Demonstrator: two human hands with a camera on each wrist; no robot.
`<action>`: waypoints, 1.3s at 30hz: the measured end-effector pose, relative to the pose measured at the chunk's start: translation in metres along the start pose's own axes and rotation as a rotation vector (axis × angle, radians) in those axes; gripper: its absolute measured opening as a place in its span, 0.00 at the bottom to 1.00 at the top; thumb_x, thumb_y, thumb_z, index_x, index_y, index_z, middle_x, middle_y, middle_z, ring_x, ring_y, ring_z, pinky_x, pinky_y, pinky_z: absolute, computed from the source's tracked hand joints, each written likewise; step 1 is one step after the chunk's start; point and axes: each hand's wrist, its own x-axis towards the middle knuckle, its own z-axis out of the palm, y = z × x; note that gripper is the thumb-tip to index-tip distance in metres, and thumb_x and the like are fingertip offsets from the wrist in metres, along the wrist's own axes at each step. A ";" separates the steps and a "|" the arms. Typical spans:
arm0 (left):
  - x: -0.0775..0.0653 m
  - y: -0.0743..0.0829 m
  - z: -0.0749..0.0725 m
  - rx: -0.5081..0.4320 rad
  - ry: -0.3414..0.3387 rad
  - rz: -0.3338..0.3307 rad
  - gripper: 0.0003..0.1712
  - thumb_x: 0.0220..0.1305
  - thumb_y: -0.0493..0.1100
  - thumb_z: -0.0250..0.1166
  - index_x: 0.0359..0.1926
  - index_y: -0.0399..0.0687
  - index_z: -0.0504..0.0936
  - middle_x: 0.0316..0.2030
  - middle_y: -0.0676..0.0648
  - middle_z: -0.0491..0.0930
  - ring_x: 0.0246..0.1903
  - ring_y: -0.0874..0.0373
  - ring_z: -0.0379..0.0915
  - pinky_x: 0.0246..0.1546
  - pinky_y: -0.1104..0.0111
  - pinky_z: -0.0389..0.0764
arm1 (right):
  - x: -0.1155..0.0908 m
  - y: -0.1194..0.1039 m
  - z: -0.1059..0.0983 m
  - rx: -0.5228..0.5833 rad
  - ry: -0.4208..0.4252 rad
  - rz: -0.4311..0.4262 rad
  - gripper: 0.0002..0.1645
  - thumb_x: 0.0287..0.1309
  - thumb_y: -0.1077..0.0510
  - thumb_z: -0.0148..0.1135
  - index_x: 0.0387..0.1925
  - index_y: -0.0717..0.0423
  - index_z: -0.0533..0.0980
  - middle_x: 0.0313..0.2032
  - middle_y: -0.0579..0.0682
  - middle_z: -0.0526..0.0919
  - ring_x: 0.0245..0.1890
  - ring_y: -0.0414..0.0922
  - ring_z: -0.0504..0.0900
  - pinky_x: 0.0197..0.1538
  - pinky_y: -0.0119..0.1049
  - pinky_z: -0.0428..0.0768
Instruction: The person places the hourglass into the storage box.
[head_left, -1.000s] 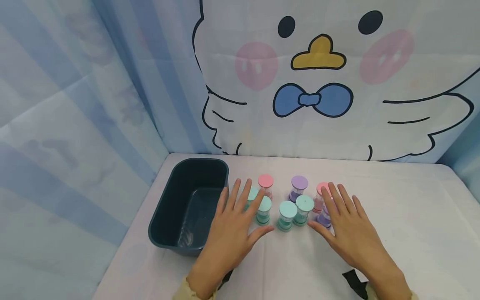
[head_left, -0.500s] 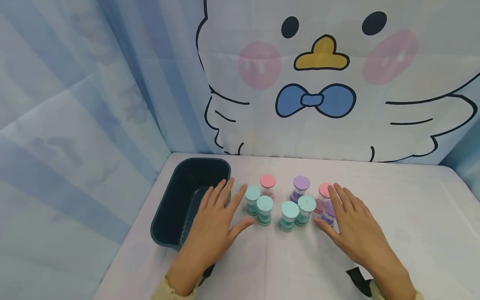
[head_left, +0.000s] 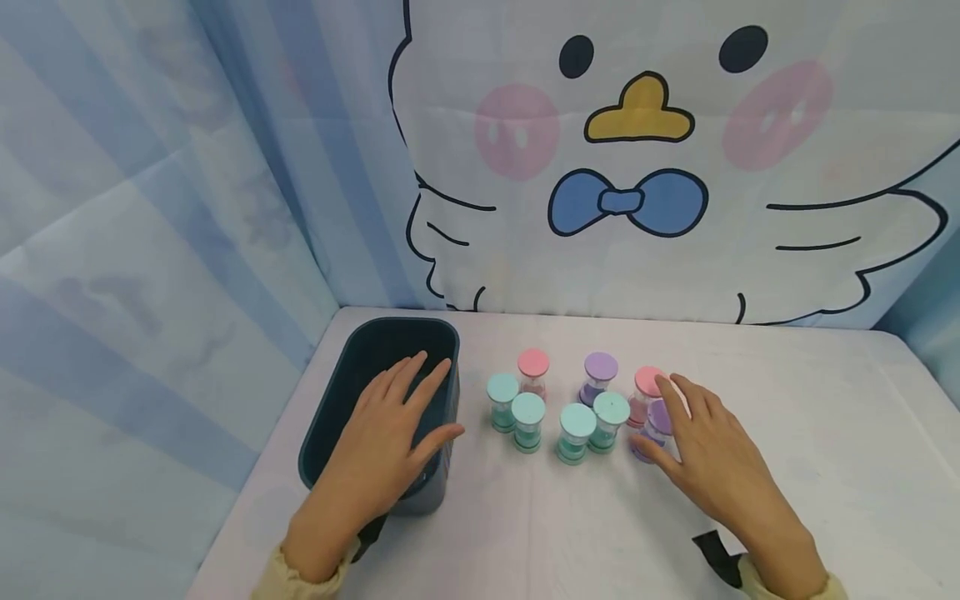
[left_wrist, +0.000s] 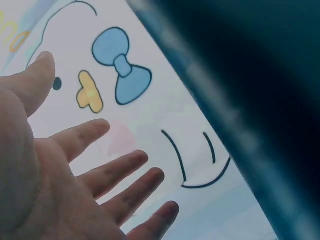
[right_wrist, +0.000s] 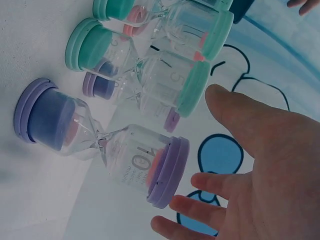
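Observation:
My left hand (head_left: pixel 378 442) is over the dark teal plastic bin (head_left: pixel 363 350), its fingers spread and holding nothing. In the left wrist view, the bare palm (left_wrist: pixel 60 195) shows beside the bin's dark side. My right hand (head_left: pixel 716 467) hovers at the right end of a group of small hourglasses, thumb apart from the fingers. Closest to it stands a purple-capped hourglass (right_wrist: pixel 102 142) marked 10; the fingertips are right by its upper cap in the right wrist view. A pink-capped hourglass (head_left: pixel 647 385) stands just behind, partly covered by the fingers.
Several teal-capped hourglasses, one of them a front hourglass (head_left: pixel 577 429), stand mid-table. Behind them are another pink-capped hourglass (head_left: pixel 533 367) and a purple-capped hourglass (head_left: pixel 600 371). A cartoon-printed curtain (head_left: pixel 622 275) closes off the back of the white-covered table (head_left: pixel 825 433).
My left hand has moved left from beside the teal hourglasses to over the bin. My right hand has stayed near the purple hourglass, its fingers bending slightly. The hourglasses have not moved.

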 end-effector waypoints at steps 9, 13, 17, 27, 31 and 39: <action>-0.003 -0.017 -0.011 -0.124 -0.058 -0.034 0.42 0.69 0.70 0.52 0.77 0.63 0.55 0.76 0.44 0.54 0.73 0.39 0.52 0.69 0.39 0.56 | 0.002 0.004 0.001 0.030 0.021 -0.010 0.52 0.60 0.40 0.66 0.71 0.66 0.54 0.64 0.70 0.63 0.62 0.67 0.64 0.61 0.64 0.68; -0.005 -0.025 -0.015 -0.150 -0.068 -0.043 0.42 0.69 0.70 0.50 0.78 0.63 0.55 0.76 0.43 0.54 0.73 0.39 0.51 0.68 0.38 0.56 | 0.002 0.004 0.001 0.046 0.037 -0.014 0.51 0.60 0.43 0.67 0.70 0.69 0.55 0.63 0.70 0.64 0.61 0.67 0.65 0.60 0.64 0.69; -0.008 -0.037 -0.018 -0.194 -0.089 -0.065 0.41 0.70 0.67 0.53 0.78 0.62 0.54 0.76 0.44 0.54 0.74 0.40 0.51 0.67 0.37 0.58 | 0.002 0.004 0.002 0.048 0.032 -0.011 0.49 0.61 0.44 0.66 0.70 0.69 0.55 0.63 0.70 0.64 0.61 0.67 0.65 0.60 0.63 0.70; -0.017 -0.062 -0.023 -0.241 -0.101 -0.106 0.40 0.72 0.67 0.50 0.78 0.60 0.54 0.76 0.41 0.53 0.73 0.38 0.51 0.65 0.36 0.57 | 0.003 0.006 0.004 0.069 0.010 -0.004 0.49 0.62 0.44 0.65 0.70 0.69 0.54 0.63 0.70 0.64 0.61 0.66 0.65 0.60 0.63 0.70; -0.019 -0.067 -0.026 -0.271 -0.098 -0.130 0.39 0.73 0.64 0.51 0.78 0.58 0.54 0.75 0.39 0.53 0.73 0.37 0.50 0.65 0.35 0.57 | 0.002 0.007 0.005 0.083 0.010 -0.003 0.49 0.62 0.45 0.66 0.70 0.70 0.55 0.63 0.70 0.64 0.62 0.66 0.65 0.60 0.63 0.70; -0.021 -0.086 -0.020 -0.324 -0.100 -0.157 0.37 0.74 0.62 0.52 0.77 0.57 0.55 0.75 0.37 0.51 0.72 0.34 0.48 0.63 0.33 0.57 | 0.002 0.008 0.006 0.086 -0.006 0.016 0.49 0.62 0.46 0.66 0.70 0.69 0.54 0.63 0.70 0.64 0.62 0.65 0.64 0.60 0.64 0.71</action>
